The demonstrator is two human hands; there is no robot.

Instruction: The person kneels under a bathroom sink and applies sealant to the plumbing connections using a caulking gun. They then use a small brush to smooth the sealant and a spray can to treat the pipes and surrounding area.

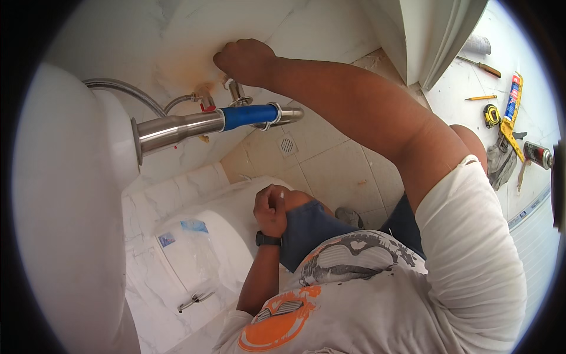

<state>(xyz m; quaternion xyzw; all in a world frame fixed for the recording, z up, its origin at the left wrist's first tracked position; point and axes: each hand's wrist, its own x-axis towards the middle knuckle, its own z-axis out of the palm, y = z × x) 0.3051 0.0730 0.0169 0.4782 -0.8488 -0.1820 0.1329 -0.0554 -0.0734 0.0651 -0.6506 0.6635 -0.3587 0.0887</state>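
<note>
My right hand (pixel 244 62) is closed in a fist against the stained marble-look wall (pixel 171 53), just above a chrome pipe fitting (pixel 236 91); what its fingers hold, if anything, is hidden. My left hand (pixel 271 207), with a dark watch on its wrist, is curled shut beside my knee. A tiny whitish spot shows at its fingertips, too small to name. Between the hands runs a metal drain pipe (pixel 177 131) with a blue sleeve (pixel 250 117) and clamps, coming from the white basin (pixel 76 153). A red-handled valve (pixel 207 107) and braided hose (pixel 127 88) sit beside it.
A white toilet (pixel 236 206) stands below, near a floor drain (pixel 287 145). At right lie a screwdriver (pixel 488 69), a pencil (pixel 482 97), a tape measure (pixel 492 116), a sealant tube in a yellow gun (pixel 513 97), grey gloves (pixel 501 162) and a spray can (pixel 536 153).
</note>
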